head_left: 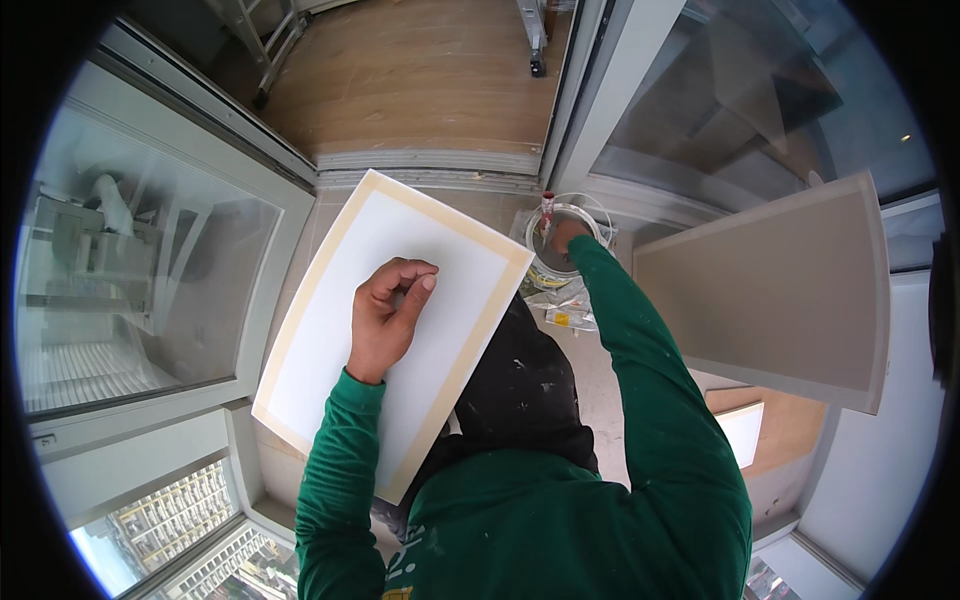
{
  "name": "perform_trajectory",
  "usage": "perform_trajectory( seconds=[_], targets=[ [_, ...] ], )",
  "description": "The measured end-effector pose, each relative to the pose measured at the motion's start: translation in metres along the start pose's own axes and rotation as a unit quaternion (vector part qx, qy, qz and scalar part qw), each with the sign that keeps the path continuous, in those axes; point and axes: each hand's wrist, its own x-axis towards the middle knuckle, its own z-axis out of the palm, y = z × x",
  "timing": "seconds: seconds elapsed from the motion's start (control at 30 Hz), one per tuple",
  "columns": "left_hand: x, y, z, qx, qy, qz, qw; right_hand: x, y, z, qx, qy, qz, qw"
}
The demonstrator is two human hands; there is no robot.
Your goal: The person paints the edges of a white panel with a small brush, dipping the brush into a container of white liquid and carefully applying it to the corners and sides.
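A white rectangular panel (400,235) with a beige, tape-like border lies tilted across my lap. Over its middle is my left hand (388,308), fingers curled and thumb tip brought against the index finger. Whether anything small sits in that pinch I cannot make out. My right arm stretches forward, and my right hand (571,238) reaches into a round white bucket (541,268) on the floor; its fingers are hidden by the wrist and sleeve. Beside that hand, a red, handle-like piece (547,206) sticks up at the bucket's rim.
A large greyish panel (770,290) stands at the right, with a smaller white panel (742,432) on a brown board (790,435) nearer me. Crumpled plastic (565,303) lies by the bucket. Glazed doors flank me; a ladder (268,45) stands beyond the door track (430,162).
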Motion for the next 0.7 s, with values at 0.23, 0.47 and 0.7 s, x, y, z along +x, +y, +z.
perform_trajectory(
  seconds=[0.23, 0.47, 0.7],
  targets=[
    [-0.001, -0.004, -0.002, -0.009, 0.005, 0.004, 1.000, -0.018, 0.004, -0.053, 0.122, -0.010, 0.106, 0.987],
    [-0.005, -0.004, 0.001, -0.018, 0.014, 0.006, 1.000, -0.120, 0.009, -0.079, 0.268, 0.155, 0.058, 0.949],
    [-0.006, -0.006, 0.004, -0.022, 0.021, 0.018, 0.999, -0.164, 0.012, -0.037, 0.267, 0.239, -0.037, 0.933]
  ],
)
